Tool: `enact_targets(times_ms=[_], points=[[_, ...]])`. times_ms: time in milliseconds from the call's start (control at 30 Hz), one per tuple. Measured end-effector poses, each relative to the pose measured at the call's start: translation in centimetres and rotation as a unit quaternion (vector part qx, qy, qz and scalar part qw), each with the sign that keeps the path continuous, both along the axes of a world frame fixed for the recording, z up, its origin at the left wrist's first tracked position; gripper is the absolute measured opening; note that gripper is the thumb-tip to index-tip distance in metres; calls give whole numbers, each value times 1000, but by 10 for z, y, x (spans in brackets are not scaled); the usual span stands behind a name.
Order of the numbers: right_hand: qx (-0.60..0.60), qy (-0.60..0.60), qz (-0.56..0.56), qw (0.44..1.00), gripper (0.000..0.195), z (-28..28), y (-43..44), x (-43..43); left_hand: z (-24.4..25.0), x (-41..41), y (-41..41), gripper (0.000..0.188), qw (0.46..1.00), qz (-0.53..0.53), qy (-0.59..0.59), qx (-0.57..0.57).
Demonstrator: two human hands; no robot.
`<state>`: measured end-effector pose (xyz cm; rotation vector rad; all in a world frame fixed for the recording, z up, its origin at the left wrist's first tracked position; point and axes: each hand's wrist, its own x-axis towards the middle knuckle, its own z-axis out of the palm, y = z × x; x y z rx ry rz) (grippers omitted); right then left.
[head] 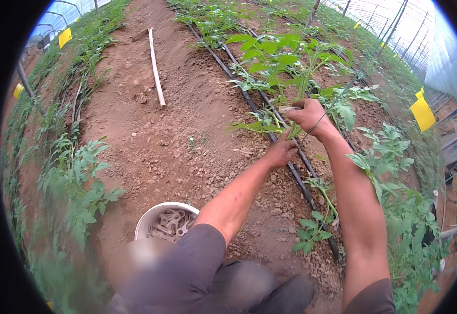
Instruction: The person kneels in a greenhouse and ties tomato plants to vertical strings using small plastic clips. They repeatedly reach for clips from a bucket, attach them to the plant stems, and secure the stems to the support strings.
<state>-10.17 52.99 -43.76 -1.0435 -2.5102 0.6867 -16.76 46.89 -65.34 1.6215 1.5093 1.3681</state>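
Observation:
Both hands are at one tomato plant (pixel 302 84) in the row right of centre. My left hand (pixel 281 152) is closed around the base of its green stem, just above the black drip tubes. My right hand (pixel 307 114) is higher on the same stem and pinches a small pale clip (pixel 287 109) between thumb and fingers. A thin green string (pixel 336 100) runs from near my right wrist up to the upper right. A white bucket (pixel 143 219) filled with pale plastic clips (pixel 172 223) stands on the soil by my left forearm.
A hoe with a pale wooden handle (pixel 156 74) lies on the soil path ahead. Black drip tubes (pixel 248 98) run along the row. More tomato plants (pixel 81 184) grow at the left and at the right. Yellow cards (pixel 422 114) hang at the sides. Plastic film (pixel 450 62) walls the right side.

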Motion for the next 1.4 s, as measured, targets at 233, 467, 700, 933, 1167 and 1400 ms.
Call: enact_targets(times_ms=[233,467,700,933,1167,1400], points=[[-72,27,-69,995,47,3,10,2,-1,-20,2,20,993,-7,121,-8],[-92,81,-92,988,46,1,34,1,-16,-44,22,28,972,52,227,9],[-136,366,-156,907,49,6,11,7,-26,-52,30,27,954,90,279,60],[63,409,-138,900,42,-64,-92,32,-7,-57,32,23,953,112,274,62],[101,180,-178,962,35,-177,-50,38,-9,-75,28,24,977,64,193,64],[106,164,-174,965,30,-192,-28,30,-5,-83,23,36,968,23,249,22]])
